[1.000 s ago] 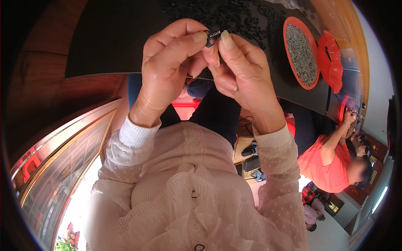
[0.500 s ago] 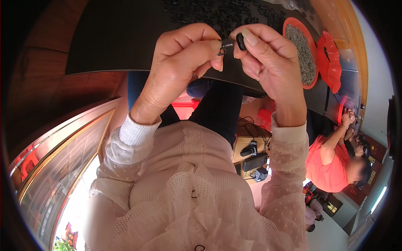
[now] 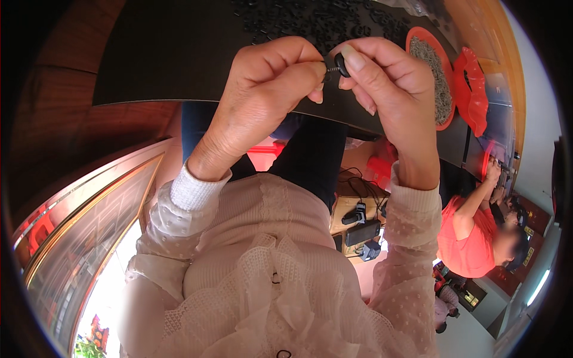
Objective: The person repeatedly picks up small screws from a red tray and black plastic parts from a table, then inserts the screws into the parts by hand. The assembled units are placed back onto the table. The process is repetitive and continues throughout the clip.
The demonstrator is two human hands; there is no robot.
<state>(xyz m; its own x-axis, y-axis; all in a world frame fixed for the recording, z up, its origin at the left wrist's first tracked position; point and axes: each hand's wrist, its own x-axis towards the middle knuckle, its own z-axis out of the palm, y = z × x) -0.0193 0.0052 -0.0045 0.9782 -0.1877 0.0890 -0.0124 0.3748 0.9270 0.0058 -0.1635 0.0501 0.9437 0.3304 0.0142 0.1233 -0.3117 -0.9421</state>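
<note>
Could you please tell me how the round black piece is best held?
Probably from the right, with the piece pinched by its rim between thumb and finger, as the right hand does: it appears nearly edge-on, and the spring and left hand are close on its left.

1. The upper part of the frame is crossed by a black tabletop (image 3: 167,59).
2. Small black parts (image 3: 310,22) are strewn on it, top centre.
3. At upper right, an orange bowl (image 3: 443,126) filled with grey springs (image 3: 431,71) is set beside a red wavy-edged dish (image 3: 474,98).

Head-worn fisheye looks down; blouse (image 3: 262,238) near, table (image 3: 167,53) beyond.
</note>
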